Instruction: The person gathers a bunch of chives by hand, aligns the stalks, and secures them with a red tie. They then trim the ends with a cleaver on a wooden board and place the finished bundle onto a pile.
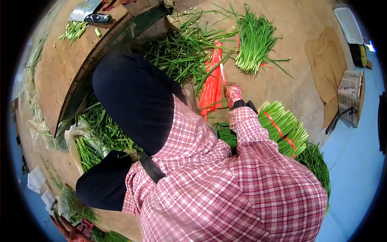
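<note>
My right hand (233, 93), in a pink patterned glove with a dark wristband, is at the right edge of a pile of long red strips (213, 82). Its fingers are pressed together at the end of one strip. Above it lies a loose bunch of green stalks (256, 40). Beside my right sleeve are stalk bundles (282, 123) bound with red bands. Of my left hand, at most a small skin-coloured patch (132, 154) shows by my dark trouser leg; its fingers cannot be made out.
A cleaver (98, 18) and cut stalk pieces (74, 31) lie on a round board (54, 76) at upper left. Loose greens (177, 56) lie beside its edge. Brown cardboard (328, 64) and a pale crate (349, 94) stand right. Another person's hand (68, 230) shows at bottom left.
</note>
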Demonstrator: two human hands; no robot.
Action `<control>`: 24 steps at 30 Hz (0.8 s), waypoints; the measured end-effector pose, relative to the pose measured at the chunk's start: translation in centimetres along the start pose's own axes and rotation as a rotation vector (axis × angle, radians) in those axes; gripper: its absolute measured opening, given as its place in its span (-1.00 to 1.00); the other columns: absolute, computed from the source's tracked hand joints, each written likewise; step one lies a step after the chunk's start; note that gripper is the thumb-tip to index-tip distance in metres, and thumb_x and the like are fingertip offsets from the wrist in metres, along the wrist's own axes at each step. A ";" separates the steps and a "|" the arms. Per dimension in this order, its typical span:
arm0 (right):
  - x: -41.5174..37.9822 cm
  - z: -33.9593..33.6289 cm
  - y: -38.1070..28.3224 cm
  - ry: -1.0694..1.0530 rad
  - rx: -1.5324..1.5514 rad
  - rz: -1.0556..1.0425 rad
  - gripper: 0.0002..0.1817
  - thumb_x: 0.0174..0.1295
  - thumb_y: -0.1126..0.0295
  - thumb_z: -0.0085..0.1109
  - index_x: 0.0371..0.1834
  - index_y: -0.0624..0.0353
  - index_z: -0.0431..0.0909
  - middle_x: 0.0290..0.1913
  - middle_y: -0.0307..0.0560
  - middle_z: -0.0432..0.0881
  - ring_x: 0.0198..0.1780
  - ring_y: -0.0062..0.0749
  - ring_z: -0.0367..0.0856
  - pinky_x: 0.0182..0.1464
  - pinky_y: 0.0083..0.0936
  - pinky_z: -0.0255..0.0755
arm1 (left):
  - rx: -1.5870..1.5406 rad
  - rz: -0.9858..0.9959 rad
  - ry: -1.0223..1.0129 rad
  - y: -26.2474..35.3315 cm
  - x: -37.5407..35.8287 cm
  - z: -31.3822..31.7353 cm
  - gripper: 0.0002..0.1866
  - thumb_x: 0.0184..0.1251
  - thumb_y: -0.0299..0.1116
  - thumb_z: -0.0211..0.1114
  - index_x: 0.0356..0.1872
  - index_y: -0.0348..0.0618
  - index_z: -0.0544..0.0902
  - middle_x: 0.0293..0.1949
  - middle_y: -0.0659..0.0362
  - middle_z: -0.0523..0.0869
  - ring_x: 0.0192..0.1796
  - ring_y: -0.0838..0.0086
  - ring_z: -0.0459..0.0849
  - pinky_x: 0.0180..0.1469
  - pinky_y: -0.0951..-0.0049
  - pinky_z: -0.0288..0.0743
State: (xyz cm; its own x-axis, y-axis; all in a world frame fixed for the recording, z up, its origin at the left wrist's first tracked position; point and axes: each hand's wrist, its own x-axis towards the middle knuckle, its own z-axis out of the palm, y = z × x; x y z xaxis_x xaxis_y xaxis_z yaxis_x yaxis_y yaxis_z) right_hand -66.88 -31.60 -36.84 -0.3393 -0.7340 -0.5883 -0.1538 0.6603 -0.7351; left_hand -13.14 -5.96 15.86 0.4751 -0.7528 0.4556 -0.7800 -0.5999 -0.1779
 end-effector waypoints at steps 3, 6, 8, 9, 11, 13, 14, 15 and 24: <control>-0.2 -2.0 -0.8 0.002 0.020 0.132 -0.81 0.05 0.38 0.29 -0.32 0.27 0.71 -0.43 -0.06 0.71 -0.47 -0.36 0.61 -0.40 -0.46 0.47 | -0.115 0.050 -0.065 1.6 0.5 0.6 -0.59 0.46 -0.21 0.12 0.19 -0.28 0.52 0.24 -0.04 0.53 0.25 0.13 0.51 0.31 0.23 0.34; 2.7 -9.5 4.9 -0.192 -0.988 -0.963 -0.87 -0.04 0.31 0.21 -0.55 0.13 0.62 -0.53 0.00 0.62 -0.50 -0.16 0.57 -0.44 -0.30 0.44 | -0.399 0.050 -0.143 2.0 1.8 2.9 -0.61 0.50 -0.35 0.04 0.27 -0.28 0.43 0.27 0.00 0.50 0.30 0.26 0.45 0.37 0.31 0.25; -0.2 -11.8 1.8 -0.384 -0.284 -0.426 -0.80 0.17 0.26 0.09 -0.48 0.14 0.56 -0.59 -0.12 0.52 -0.51 -0.29 0.52 -0.44 -0.34 0.42 | -0.517 0.017 -0.170 4.4 2.7 3.6 -0.67 0.49 -0.41 0.05 0.19 -0.26 0.54 0.25 0.00 0.53 0.31 0.32 0.44 0.37 0.37 0.22; -4.3 -11.2 -3.6 -0.257 0.276 0.009 -0.77 0.31 0.25 0.05 -0.37 0.17 0.55 -0.62 -0.22 0.48 -0.51 -0.40 0.51 -0.42 -0.40 0.42 | -0.656 -0.061 -0.179 6.5 2.9 4.2 -0.69 0.47 -0.45 0.07 0.15 -0.28 0.57 0.20 0.01 0.58 0.27 0.36 0.48 0.32 0.40 0.28; -9.6 -10.2 -13.9 -0.217 0.571 0.042 -0.81 0.33 0.29 0.08 -0.32 0.19 0.47 -0.65 -0.32 0.36 -0.56 -0.41 0.43 -0.29 -0.32 0.48 | -0.814 -0.052 -0.207 11.1 4.0 4.9 -0.74 0.43 -0.48 0.10 0.04 -0.29 0.64 0.02 0.07 0.70 0.03 0.48 0.61 0.15 0.46 0.43; -13.0 -9.1 -20.4 -0.520 0.688 -0.218 -0.82 0.34 0.34 0.02 -0.29 0.25 0.44 -0.65 -0.29 0.34 -0.50 -0.32 0.49 -0.10 -0.20 0.51 | -1.061 -0.111 -0.478 16.0 4.8 4.8 -0.74 0.43 -0.41 0.13 0.02 -0.23 0.67 -0.12 0.20 0.74 -0.37 0.67 0.48 -0.23 0.63 0.43; -15.2 -7.9 -23.9 -0.621 0.590 -0.298 -0.81 0.34 0.33 0.03 -0.30 0.27 0.45 -0.62 -0.26 0.39 -0.50 -0.36 0.51 -0.14 -0.26 0.51 | -1.234 -0.124 -0.634 19.1 5.3 5.0 -0.71 0.43 -0.35 0.14 0.07 -0.17 0.66 -0.09 0.18 0.73 -0.39 0.69 0.44 -0.27 0.66 0.39; -17.6 -6.4 -27.4 -0.717 0.491 -0.382 -0.79 0.33 0.32 0.05 -0.31 0.29 0.47 -0.60 -0.24 0.44 -0.49 -0.39 0.53 -0.18 -0.32 0.52 | -1.456 -0.096 -0.766 21.5 5.6 6.2 -0.66 0.43 -0.30 0.14 0.17 -0.12 0.61 -0.04 0.15 0.72 -0.37 0.67 0.48 -0.27 0.67 0.38; -23.0 13.6 -44.3 -0.753 -0.552 -1.293 -0.68 0.25 0.27 0.17 -0.08 0.30 0.59 -0.25 0.11 0.67 -0.15 -0.18 0.66 -0.17 -0.32 0.51 | -2.172 -0.409 -0.655 24.3 6.8 10.8 -0.66 0.51 -0.15 0.09 0.01 -0.24 0.52 -0.48 0.32 0.45 -0.53 0.66 0.38 -0.48 0.69 0.24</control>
State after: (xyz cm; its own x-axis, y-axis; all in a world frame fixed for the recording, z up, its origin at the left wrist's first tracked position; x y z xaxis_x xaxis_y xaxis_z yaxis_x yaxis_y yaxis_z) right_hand -39.65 -46.10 4.65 0.7705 -0.6173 0.1588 -0.3204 -0.5905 -0.7407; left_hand -24.45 -28.53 5.20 0.3395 -0.9338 -0.1134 0.4420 0.0519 0.8955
